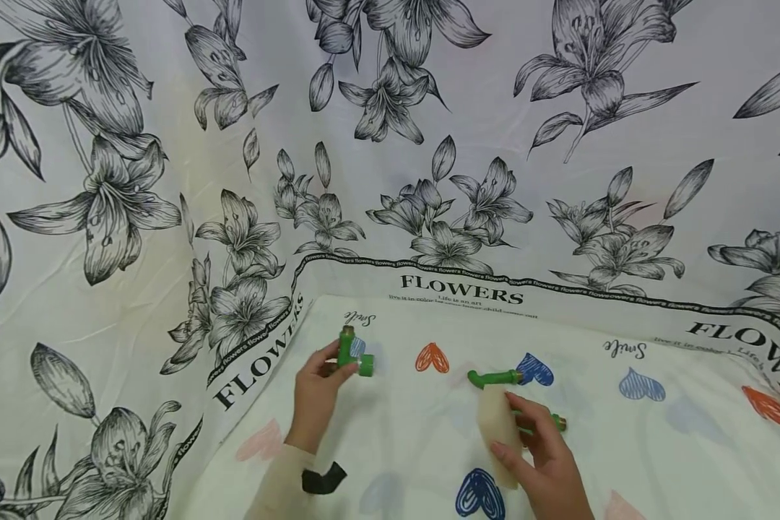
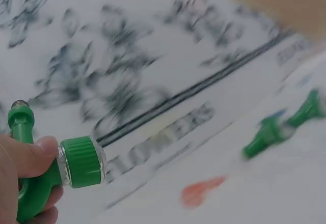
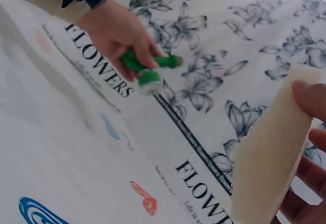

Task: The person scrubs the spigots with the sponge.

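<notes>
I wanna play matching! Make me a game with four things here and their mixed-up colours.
Things:
1. fitting in the left hand
2. block in the right hand
3. wristband
4. tablecloth

Colours:
A. black
B. white with printed hearts
C. mostly green
D. beige

Right pairs: 1-C, 2-D, 3-A, 4-B

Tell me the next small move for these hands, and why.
Probably bring the pale sponge in the right hand over to the green fitting in the left hand, perhaps to wipe it: both things are gripped but apart, and the sponge's broad face is largely uncovered.
</notes>
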`<state>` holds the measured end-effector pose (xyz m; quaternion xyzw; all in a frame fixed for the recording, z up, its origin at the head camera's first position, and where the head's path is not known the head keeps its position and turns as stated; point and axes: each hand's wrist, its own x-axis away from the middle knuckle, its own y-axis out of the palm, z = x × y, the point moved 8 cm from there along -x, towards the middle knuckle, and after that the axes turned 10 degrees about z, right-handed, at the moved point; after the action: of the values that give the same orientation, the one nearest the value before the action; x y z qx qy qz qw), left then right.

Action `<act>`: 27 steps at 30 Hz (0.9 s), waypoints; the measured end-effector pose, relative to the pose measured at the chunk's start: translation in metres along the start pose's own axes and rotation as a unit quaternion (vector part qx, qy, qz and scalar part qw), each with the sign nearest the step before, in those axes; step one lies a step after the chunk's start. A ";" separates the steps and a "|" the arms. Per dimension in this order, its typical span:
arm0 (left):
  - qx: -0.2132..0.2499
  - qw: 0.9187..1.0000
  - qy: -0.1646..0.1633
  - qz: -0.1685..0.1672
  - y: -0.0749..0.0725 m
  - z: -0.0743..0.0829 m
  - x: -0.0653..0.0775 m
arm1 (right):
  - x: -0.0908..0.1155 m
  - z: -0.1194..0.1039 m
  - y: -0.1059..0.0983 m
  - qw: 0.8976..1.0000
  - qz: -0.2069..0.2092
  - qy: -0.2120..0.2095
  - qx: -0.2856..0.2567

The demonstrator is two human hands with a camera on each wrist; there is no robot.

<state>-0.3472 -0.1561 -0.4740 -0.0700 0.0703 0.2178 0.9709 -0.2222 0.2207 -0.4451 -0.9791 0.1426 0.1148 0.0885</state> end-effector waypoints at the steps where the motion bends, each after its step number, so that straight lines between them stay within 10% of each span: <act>1: -0.021 1.000 0.005 0.013 -0.010 -0.003 -0.011 | -0.001 -0.001 -0.004 1.000 0.003 -0.004 -0.001; 6: -0.079 0.996 -0.016 0.040 -0.050 -0.040 -0.051 | -0.006 -0.003 -0.019 1.000 0.016 -0.022 -0.016; 13: -0.163 0.983 -0.036 0.072 -0.085 -0.090 -0.059 | -0.015 -0.005 -0.034 0.999 0.034 -0.034 -0.018; 20: -0.285 0.956 0.041 0.065 -0.081 -0.093 -0.060 | -0.015 0.000 -0.040 0.999 0.047 -0.016 -0.019; 23: -0.345 0.935 0.044 0.070 -0.079 -0.096 -0.058 | -0.014 0.003 -0.037 0.999 0.046 -0.005 -0.019; 27: -0.360 0.929 0.033 0.076 -0.079 -0.098 -0.054 | -0.014 0.004 -0.026 0.999 0.022 -0.013 -0.020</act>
<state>-0.3720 -0.2659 -0.5526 -0.4165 0.0239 0.2996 0.8580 -0.2285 0.2501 -0.4417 -0.9757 0.1609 0.1325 0.0680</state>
